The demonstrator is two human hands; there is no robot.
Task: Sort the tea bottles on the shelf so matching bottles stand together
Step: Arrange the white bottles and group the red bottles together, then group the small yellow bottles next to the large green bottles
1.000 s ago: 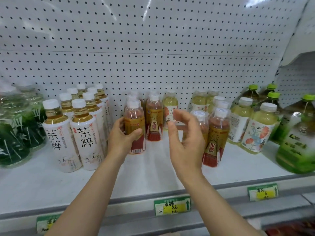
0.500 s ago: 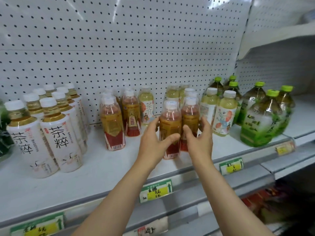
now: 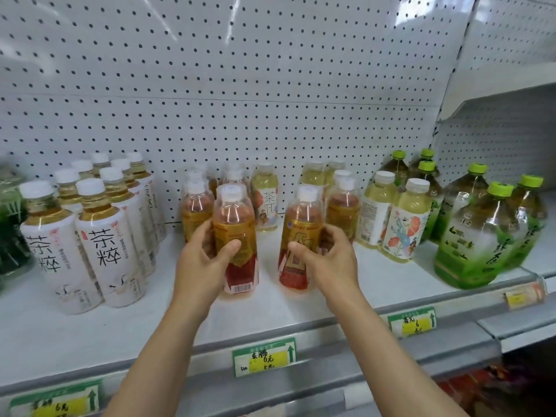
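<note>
On the white shelf (image 3: 301, 308) stand several amber tea bottles with red-and-gold labels. My left hand (image 3: 204, 260) grips one amber bottle (image 3: 236, 236) at the shelf's middle front. My right hand (image 3: 328, 260) grips a second matching amber bottle (image 3: 301, 233) just to its right. A gap of bare shelf separates the two. Behind them more amber bottles (image 3: 195, 212) stand at the left and another amber bottle (image 3: 343, 206) at the right, with a pale yellow bottle (image 3: 266, 200) between the groups.
White-labelled tea bottles (image 3: 102, 242) fill the left. Pale floral-label bottles (image 3: 403, 224) and big green-capped bottles (image 3: 481, 230) stand on the right. Dark green bottles (image 3: 12, 242) sit at the far left. Price tags (image 3: 264, 356) line the shelf's front edge; pegboard behind.
My left hand has carried its amber bottle leftward, beside the left amber group. My right hand has closed round the neighbouring amber bottle. The two bottles now stand apart.
</note>
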